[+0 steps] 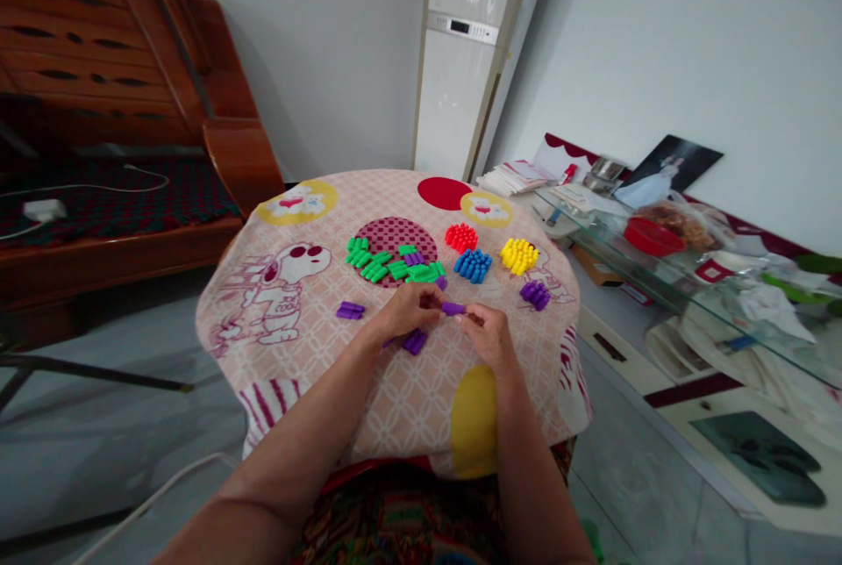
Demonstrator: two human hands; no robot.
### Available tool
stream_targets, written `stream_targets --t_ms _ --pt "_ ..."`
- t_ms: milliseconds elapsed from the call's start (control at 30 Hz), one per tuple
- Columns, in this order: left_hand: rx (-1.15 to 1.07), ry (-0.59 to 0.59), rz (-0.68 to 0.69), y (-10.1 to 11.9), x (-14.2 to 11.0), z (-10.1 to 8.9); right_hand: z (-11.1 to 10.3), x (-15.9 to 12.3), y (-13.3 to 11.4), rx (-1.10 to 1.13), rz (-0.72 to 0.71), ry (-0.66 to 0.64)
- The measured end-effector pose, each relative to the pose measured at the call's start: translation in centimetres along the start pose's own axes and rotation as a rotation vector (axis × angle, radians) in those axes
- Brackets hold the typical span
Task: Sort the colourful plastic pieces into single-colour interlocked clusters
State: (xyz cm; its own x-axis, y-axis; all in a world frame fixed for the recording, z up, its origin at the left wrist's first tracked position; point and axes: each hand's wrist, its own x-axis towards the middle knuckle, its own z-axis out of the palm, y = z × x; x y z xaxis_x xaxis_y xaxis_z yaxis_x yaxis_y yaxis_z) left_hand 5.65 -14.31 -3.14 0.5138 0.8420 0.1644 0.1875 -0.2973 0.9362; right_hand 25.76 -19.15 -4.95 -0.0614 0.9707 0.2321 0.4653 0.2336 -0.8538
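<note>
In the head view, I hold a purple piece (453, 309) in front of me, its long axis running crosswise from my left hand (416, 309) to my right hand (485, 328). Fingertips of both pinch it, one at each end, so neither hand is clearly nearer. It looks like smooth, stubby plastic. Green pieces (376, 268) lie beyond my left hand, and knobbly blue pieces (472, 265) stand clustered on the patterned tablecloth (395, 411).
</note>
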Motion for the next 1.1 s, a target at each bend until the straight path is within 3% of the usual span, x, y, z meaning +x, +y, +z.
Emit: stream_targets --t_ms 167,267,433,500,633,767,967,1100 --pt "0.049 -0.027 -0.003 0.2 -0.1 0.0 0.0 0.0 -0.2 0.196 0.075 0.064" --pt "0.108 -0.013 0.015 0.1 0.0 0.0 -0.8 0.2 0.5 0.204 0.103 0.236" --pt "0.185 0.027 0.048 -0.5 0.2 -0.3 -4.2 0.5 2.9 -0.159 0.104 0.677" --pt "0.202 0.031 0.057 -0.6 0.2 -0.4 -5.4 0.5 3.7 -0.371 0.13 0.774" --pt "0.233 0.044 0.069 -0.6 0.2 -0.5 -6.4 0.4 4.7 -0.629 0.217 0.811" --pt "0.256 0.145 0.07 -0.5 0.1 -0.7 -6.6 0.5 5.3 -0.73 0.245 0.781" --pt "0.366 0.443 -0.002 -0.5 0.1 -1.1 -6.6 0.5 5.3 -0.716 0.256 0.791" --pt "0.472 0.484 -0.023 -0.6 0.1 -1.1 -6.2 0.1 4.2 -0.595 0.168 0.782"
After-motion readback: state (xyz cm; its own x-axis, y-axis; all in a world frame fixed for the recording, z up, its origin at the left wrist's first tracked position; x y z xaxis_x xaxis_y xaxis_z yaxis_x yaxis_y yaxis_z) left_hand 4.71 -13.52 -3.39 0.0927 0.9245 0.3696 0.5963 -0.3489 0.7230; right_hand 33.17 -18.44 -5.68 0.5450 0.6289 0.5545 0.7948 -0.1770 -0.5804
